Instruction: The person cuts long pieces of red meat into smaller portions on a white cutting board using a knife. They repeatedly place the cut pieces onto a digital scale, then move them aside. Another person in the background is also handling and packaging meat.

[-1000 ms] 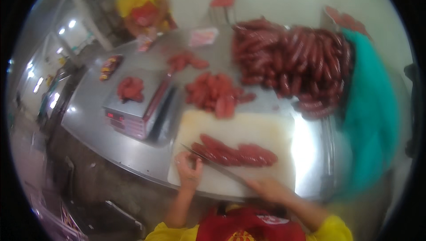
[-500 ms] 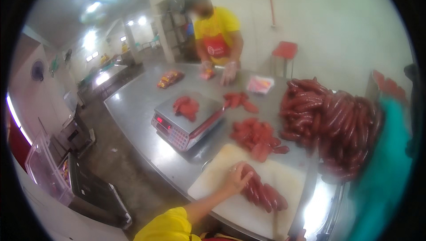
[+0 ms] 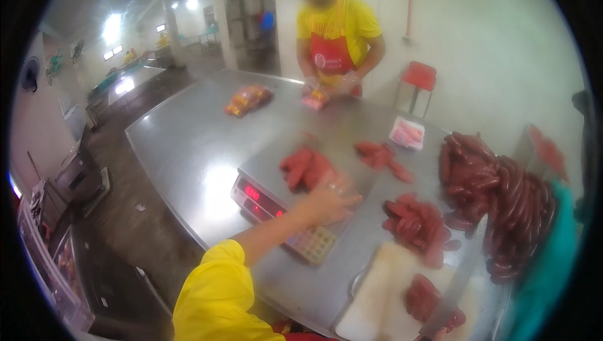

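Note:
My left hand [image 3: 331, 199], on a yellow-sleeved arm, reaches over the near edge of a steel weighing scale [image 3: 276, 206] with a red lit display. Its fingers are spread and blurred, and nothing shows in them. A small heap of red sausages [image 3: 304, 168] lies on the scale pan just beyond the hand. At lower right a white cutting board [image 3: 389, 284] carries a few sausages [image 3: 424, 297], and a long knife [image 3: 455, 284] lies across it. My right hand is out of view.
The steel table [image 3: 188, 146] also holds a loose sausage pile [image 3: 418, 225], a big heap [image 3: 496, 196] beside something teal [image 3: 546, 278], more sausages [image 3: 380, 155] and packets [image 3: 248, 99]. A co-worker in a red apron [image 3: 336, 39] handles a packet at the far side.
My left hand has left the sausages on the cutting board and moved up-left to the scale. The view has swung up and left, and my right hand has dropped out of sight.

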Action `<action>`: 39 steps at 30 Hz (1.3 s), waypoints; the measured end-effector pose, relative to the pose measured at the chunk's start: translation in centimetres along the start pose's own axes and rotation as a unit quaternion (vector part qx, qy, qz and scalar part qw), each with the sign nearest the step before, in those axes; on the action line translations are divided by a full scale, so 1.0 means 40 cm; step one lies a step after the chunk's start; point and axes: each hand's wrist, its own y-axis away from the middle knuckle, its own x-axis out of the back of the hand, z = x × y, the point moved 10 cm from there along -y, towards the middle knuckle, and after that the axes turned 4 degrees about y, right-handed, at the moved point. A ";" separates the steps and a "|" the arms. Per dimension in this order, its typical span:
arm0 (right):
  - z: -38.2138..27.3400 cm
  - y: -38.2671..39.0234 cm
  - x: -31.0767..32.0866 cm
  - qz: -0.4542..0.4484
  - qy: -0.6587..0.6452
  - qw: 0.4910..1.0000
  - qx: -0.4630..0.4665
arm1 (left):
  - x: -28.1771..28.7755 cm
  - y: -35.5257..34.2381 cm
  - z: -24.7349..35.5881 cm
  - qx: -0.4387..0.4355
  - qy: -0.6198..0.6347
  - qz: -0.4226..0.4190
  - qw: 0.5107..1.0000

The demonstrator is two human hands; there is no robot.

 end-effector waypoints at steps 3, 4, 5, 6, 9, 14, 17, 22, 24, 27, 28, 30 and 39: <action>0.010 0.032 -0.118 0.011 0.016 1.000 -0.011 | -0.031 -0.024 -0.067 -0.003 -0.020 -0.022 1.000; 0.017 0.036 -0.141 0.016 0.027 0.999 -0.026 | -0.029 -0.030 -0.090 -0.001 -0.012 -0.013 1.000; 0.022 0.036 -0.158 0.020 0.038 0.998 -0.040 | -0.031 -0.032 -0.111 -0.001 -0.006 -0.017 1.000; 0.029 0.034 -0.173 0.025 0.048 0.997 -0.055 | -0.034 -0.032 -0.134 0.000 -0.005 -0.027 1.000; 0.038 0.024 -0.239 -0.036 0.070 0.994 -0.071 | -0.024 -0.028 -0.207 -0.005 -0.002 -0.019 1.000; 0.026 0.035 -0.244 0.059 0.121 0.990 -0.047 | -0.014 -0.024 -0.376 -0.003 -0.037 0.026 0.999; 0.040 0.061 -0.255 0.087 0.118 0.987 -0.069 | -0.039 -0.033 -0.455 0.020 -0.048 0.025 0.998; 0.087 0.090 -0.260 0.115 0.073 0.983 -0.123 | -0.038 -0.026 -0.457 0.043 -0.084 0.033 0.995; 0.093 0.085 -0.259 0.123 0.059 0.982 -0.129 | 0.019 -0.025 -0.434 0.004 -0.021 0.090 0.996; 0.086 0.073 -0.246 0.146 0.068 0.978 -0.132 | 0.093 -0.025 -0.514 0.048 0.025 0.081 0.995; 0.078 0.066 -0.249 0.142 0.074 0.980 -0.121 | 0.130 -0.024 -0.560 0.057 0.044 0.095 0.993; 0.060 0.057 -0.252 0.138 0.088 0.981 -0.102 | 0.215 0.031 -0.701 0.131 0.139 0.167 0.967; 0.034 -0.010 -0.340 0.060 0.155 0.982 -0.086 | -0.039 0.171 -0.837 0.379 0.517 -0.002 0.767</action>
